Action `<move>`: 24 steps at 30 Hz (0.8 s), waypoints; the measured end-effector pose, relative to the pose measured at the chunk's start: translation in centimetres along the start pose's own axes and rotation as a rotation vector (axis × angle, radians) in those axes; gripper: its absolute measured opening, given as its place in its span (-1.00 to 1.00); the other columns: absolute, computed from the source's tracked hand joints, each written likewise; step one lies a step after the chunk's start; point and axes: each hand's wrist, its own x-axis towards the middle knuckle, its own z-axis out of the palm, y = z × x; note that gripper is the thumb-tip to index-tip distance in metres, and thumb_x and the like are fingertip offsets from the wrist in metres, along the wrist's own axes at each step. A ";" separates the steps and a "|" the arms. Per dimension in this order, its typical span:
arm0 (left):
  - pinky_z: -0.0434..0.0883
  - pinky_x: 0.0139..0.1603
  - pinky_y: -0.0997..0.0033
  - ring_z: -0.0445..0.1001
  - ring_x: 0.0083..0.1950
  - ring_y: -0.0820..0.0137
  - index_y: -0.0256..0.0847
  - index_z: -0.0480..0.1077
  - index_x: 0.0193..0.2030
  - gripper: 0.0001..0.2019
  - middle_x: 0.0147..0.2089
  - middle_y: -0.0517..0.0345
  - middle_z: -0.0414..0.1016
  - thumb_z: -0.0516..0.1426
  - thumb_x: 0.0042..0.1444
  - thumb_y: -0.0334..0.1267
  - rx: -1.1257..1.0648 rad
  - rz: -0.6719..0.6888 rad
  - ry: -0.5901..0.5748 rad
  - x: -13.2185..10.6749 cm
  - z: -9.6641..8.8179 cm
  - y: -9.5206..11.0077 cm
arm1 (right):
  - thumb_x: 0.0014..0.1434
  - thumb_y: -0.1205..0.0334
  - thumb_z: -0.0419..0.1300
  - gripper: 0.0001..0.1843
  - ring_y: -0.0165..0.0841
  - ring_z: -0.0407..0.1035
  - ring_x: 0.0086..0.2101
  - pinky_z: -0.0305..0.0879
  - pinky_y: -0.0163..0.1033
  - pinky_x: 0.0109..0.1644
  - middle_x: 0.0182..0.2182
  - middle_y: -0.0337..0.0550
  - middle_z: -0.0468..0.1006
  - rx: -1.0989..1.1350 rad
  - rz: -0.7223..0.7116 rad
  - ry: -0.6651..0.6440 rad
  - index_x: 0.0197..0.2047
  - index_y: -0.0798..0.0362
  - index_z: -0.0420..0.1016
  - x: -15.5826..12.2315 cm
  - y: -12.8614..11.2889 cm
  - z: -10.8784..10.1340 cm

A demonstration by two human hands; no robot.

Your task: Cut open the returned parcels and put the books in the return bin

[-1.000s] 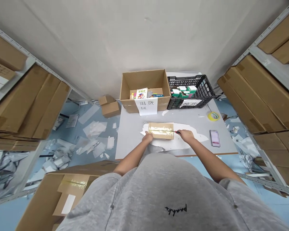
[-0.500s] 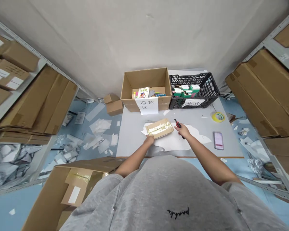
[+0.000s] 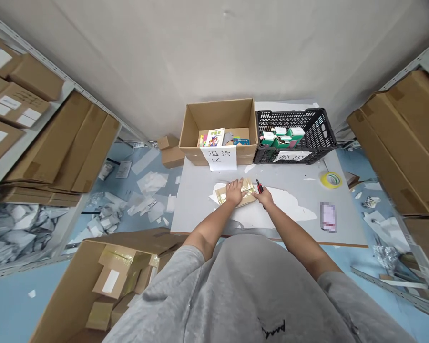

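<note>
A small cardboard box (image 3: 248, 197) with shiny tape along its top lies on white paper (image 3: 282, 205) in front of me. My left hand (image 3: 235, 192) rests on top of the box with its fingers spread, pressing flat on it. My right hand (image 3: 264, 197) is closed round a red and black utility knife (image 3: 260, 187) at the box's right end. The knife's tip points away from me, up and slightly left.
On the table (image 3: 193, 205) stand an open carton (image 3: 196, 155) of books with a paper sign and a black crate (image 3: 300, 157) of green-white boxes. Yellow tape (image 3: 331, 180) lies at right. A large carton (image 3: 64, 286) of parcels stands at lower left; shelves flank both sides.
My left hand has moved from the box's lower left corner onto its top. My right hand, with the utility knife, has shifted slightly down and left, closer against the box.
</note>
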 end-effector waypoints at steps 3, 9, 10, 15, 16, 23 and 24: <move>-0.05 0.57 -0.03 0.07 0.54 0.02 0.01 -0.06 0.62 -0.26 0.52 -0.14 0.16 0.07 0.40 0.09 -0.030 -0.007 -0.016 0.5 0.7 -0.4 | 0.26 -0.17 0.30 -0.44 -0.19 0.57 -0.08 0.44 -0.24 -0.15 -0.04 -0.04 0.64 0.014 0.062 -0.009 0.18 -0.03 0.40 0.4 0.3 0.6; -0.13 0.59 -0.02 -0.15 0.62 -0.04 -0.15 -0.03 0.62 -0.28 0.61 -0.20 -0.05 -0.02 0.44 0.12 -0.002 0.004 -0.035 1.3 1.3 -0.7 | 0.25 -0.16 0.32 -0.41 -0.13 0.55 0.02 0.43 -0.21 -0.06 0.01 0.00 0.64 0.000 0.065 -0.033 0.21 -0.03 0.37 1.0 0.2 0.7; -0.14 0.59 -0.02 -0.17 0.63 -0.03 -0.16 -0.04 0.62 -0.28 0.61 -0.20 -0.06 -0.04 0.45 0.12 0.021 -0.001 -0.045 1.4 1.2 -0.6 | 0.24 -0.14 0.34 -0.41 -0.12 0.55 0.02 0.44 -0.21 -0.06 0.01 0.01 0.64 0.004 0.062 -0.028 0.20 -0.02 0.36 0.9 0.0 0.6; -0.09 0.59 0.01 -0.03 0.59 0.00 -0.15 -0.09 0.63 -0.27 0.59 -0.16 0.03 -0.05 0.45 0.12 0.028 -0.016 -0.070 1.0 0.9 -0.2 | 0.47 0.00 0.06 -0.65 -0.22 0.63 -0.25 0.49 -0.24 -0.25 -0.12 0.03 0.67 0.214 0.089 -0.028 0.18 0.01 0.31 -0.8 -0.3 0.2; -0.08 0.59 0.02 -0.01 0.58 0.01 -0.15 -0.10 0.63 -0.27 0.59 -0.16 0.03 -0.05 0.45 0.11 0.021 -0.014 -0.069 0.9 0.9 -0.1 | 0.51 0.01 -0.06 -0.65 -0.25 0.62 -0.34 0.49 -0.25 -0.31 -0.19 0.01 0.67 0.285 0.103 -0.057 0.19 0.02 0.29 -1.3 -0.3 0.3; -0.05 0.58 0.02 0.04 0.54 -0.01 -0.20 -0.11 0.63 -0.29 0.54 -0.21 0.10 -0.09 0.47 0.07 0.010 0.037 -0.055 1.0 1.3 -0.2 | 0.55 -0.11 -0.29 -0.52 -0.24 0.61 -0.48 0.51 -0.25 -0.43 -0.42 -0.10 0.62 0.342 0.100 -0.213 0.18 0.01 0.21 -3.4 -0.9 1.2; -0.04 0.57 0.01 0.05 0.54 -0.02 -0.20 -0.10 0.63 -0.29 0.53 -0.22 0.12 -0.08 0.47 0.07 -0.011 0.041 -0.055 1.0 1.3 -0.2 | 0.55 -0.12 -0.30 -0.50 -0.23 0.62 -0.47 0.51 -0.24 -0.43 -0.39 -0.06 0.64 0.332 0.100 -0.220 0.20 0.02 0.21 -3.4 -1.3 1.2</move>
